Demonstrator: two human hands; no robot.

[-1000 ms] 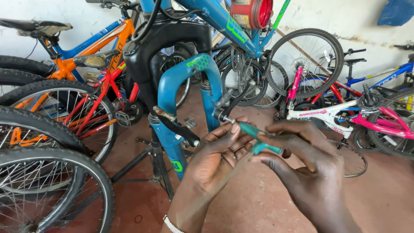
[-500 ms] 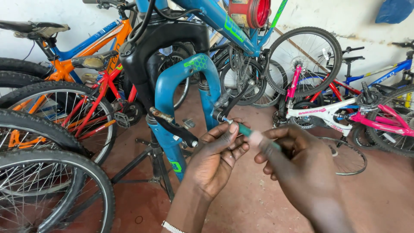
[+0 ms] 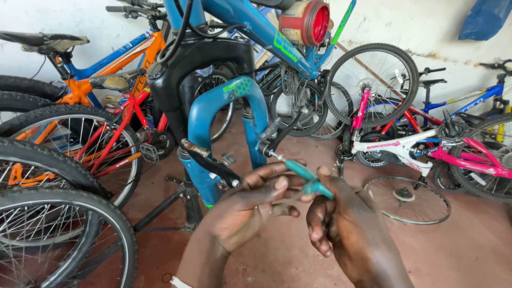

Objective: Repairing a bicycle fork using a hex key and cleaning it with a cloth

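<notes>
Two hands meet low in the view, both closed on a teal-handled driver [image 3: 305, 177]. The left hand [image 3: 250, 210] curls its fingers around the lower part of the handle, thumb laid along it; the right hand [image 3: 346, 234] pinches the handle's end between thumb and forefinger, the other fingers folded in. The driver slants up and left from the hands, its thin metal shaft reaching to the black brake arm [image 3: 277, 136] on the right leg of the blue suspension fork [image 3: 226, 122], where the tip seems to meet a small fitting.

Just left of the hands, the other brake arm [image 3: 208, 162] juts out from the fork's left leg. The fork hangs with no wheel in it, under a blue bicycle frame [image 3: 256, 26] raised above a black stand [image 3: 176, 205] on the reddish floor [image 3: 469, 245].

To the left, spoked wheels [image 3: 58, 234] crowd the edge, with a red bicycle [image 3: 114, 138] and an orange bicycle [image 3: 112, 64] behind them. To the right lie a bare rim [image 3: 408, 200] on the floor and a pink-and-white bicycle [image 3: 426, 146], with a loose wheel [image 3: 373, 82] leaning near the pale wall [image 3: 405, 26].
</notes>
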